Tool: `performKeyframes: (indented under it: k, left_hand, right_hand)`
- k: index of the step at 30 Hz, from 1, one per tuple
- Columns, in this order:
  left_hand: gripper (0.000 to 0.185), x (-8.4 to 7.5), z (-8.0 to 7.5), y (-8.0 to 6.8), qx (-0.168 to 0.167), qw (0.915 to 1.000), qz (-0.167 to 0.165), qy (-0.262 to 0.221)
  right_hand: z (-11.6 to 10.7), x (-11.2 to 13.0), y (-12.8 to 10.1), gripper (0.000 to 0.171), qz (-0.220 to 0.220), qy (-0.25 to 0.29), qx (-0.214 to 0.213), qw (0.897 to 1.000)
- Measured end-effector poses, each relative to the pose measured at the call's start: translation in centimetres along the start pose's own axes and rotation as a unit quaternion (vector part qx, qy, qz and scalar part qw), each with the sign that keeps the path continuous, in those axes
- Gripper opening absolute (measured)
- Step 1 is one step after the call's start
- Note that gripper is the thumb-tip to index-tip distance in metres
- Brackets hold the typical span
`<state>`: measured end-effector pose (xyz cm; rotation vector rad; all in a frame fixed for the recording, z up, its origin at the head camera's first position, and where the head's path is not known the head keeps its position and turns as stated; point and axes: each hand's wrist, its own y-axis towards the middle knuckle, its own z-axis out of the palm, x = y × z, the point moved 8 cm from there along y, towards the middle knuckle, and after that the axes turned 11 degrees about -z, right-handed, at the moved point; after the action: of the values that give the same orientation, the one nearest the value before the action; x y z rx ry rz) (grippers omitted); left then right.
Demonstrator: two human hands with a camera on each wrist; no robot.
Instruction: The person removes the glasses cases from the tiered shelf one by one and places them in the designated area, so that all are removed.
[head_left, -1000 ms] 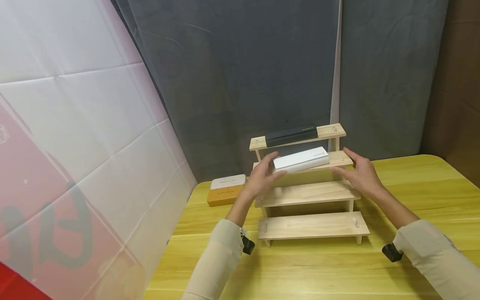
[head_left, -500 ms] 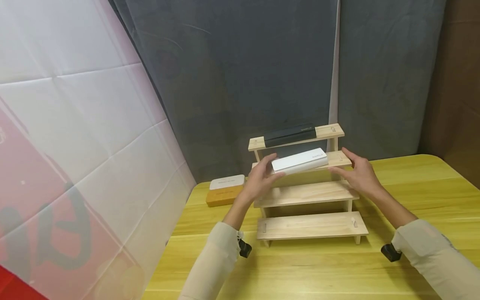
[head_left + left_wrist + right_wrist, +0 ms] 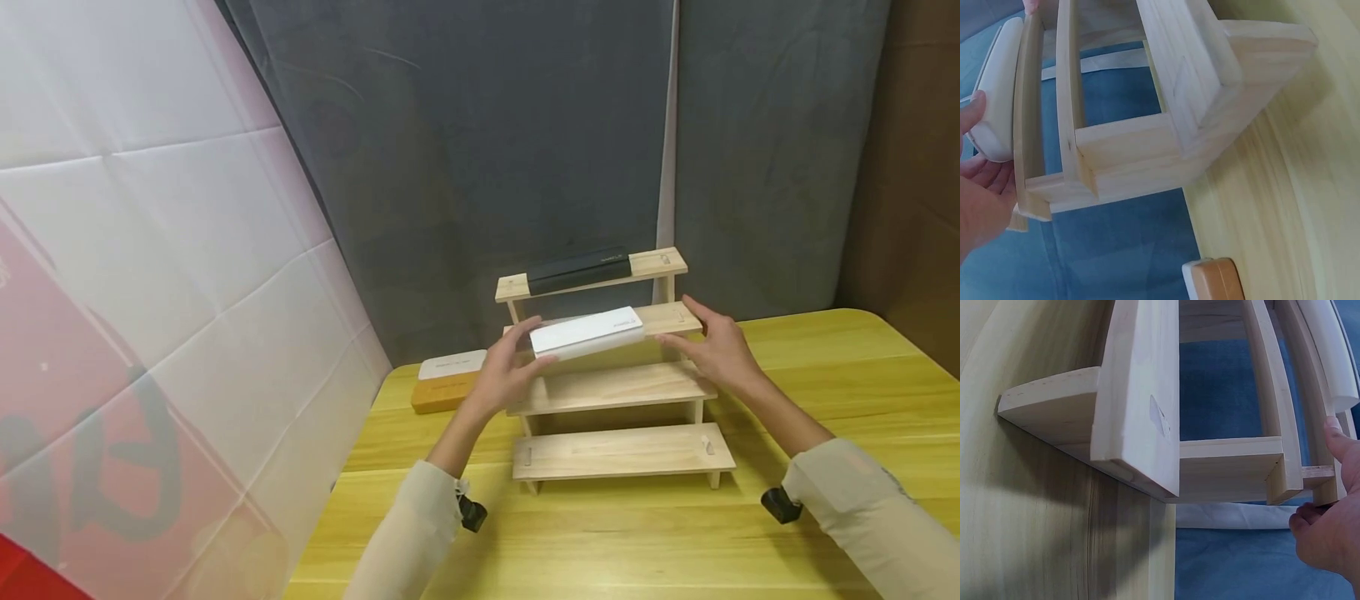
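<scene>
A stepped wooden rack point(image 3: 622, 450) stands on the yellow table point(image 3: 600, 550). A black box point(image 3: 577, 271) lies on its top step. On the step below lies a long white box point(image 3: 587, 333), its left end past the step's end. My left hand point(image 3: 521, 354) grips that left end, thumb on top and fingers beneath; the left wrist view shows the thumb on the white box point(image 3: 997, 94). My right hand point(image 3: 701, 335) is at the same step's right end with fingers loosely extended, apart from the box. In the right wrist view its thumb point(image 3: 1335, 434) touches the plank's edge.
An orange-brown box with a white one stacked on it point(image 3: 450, 379) sits at the table's rear left, also seen in the left wrist view point(image 3: 1213, 281). A pink-and-white sheet point(image 3: 150, 292) slants along the left. Grey curtains hang behind the rack.
My left hand has slid the white box leftward along its step, away from my right hand, which stays at the step's right end.
</scene>
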<state>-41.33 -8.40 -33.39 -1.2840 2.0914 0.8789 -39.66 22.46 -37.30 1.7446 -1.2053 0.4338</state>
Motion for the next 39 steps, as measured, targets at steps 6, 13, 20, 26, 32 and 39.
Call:
performKeyframes:
  k: [6,13,20,26,32,39]
  left_hand:
    - [0.068,0.2,-0.7,-1.0,-0.013,0.9994,0.013,-0.031]
    - [0.066,0.9,-1.4,-1.9,-0.016,0.9957,0.021,-0.089]
    - [0.064,1.7,-2.0,-2.6,-0.026,0.9906,0.039,-0.128]
    - [0.064,2.4,-2.9,-3.1,-0.031,0.9904,0.049,-0.125]
    - [0.064,3.1,-3.9,-3.7,-0.027,0.9896,0.052,-0.132]
    - [0.062,4.3,-5.1,-4.5,-0.025,0.9894,0.038,-0.138]
  right_hand:
    - [-0.2,0.0,0.0,0.092,-0.003,-0.008,-0.004,1.000]
    - [-0.3,-0.1,0.0,0.092,-0.004,-0.010,-0.003,1.000]
    - [-0.3,-0.3,0.1,0.094,0.001,-0.007,0.002,1.000]
    - [-0.1,-0.2,0.1,0.093,0.001,-0.003,0.001,1.000]
    - [0.0,-0.1,0.1,0.093,0.000,-0.006,0.000,1.000]
    - [0.0,-0.2,0.1,0.091,-0.006,-0.015,-0.005,1.000]
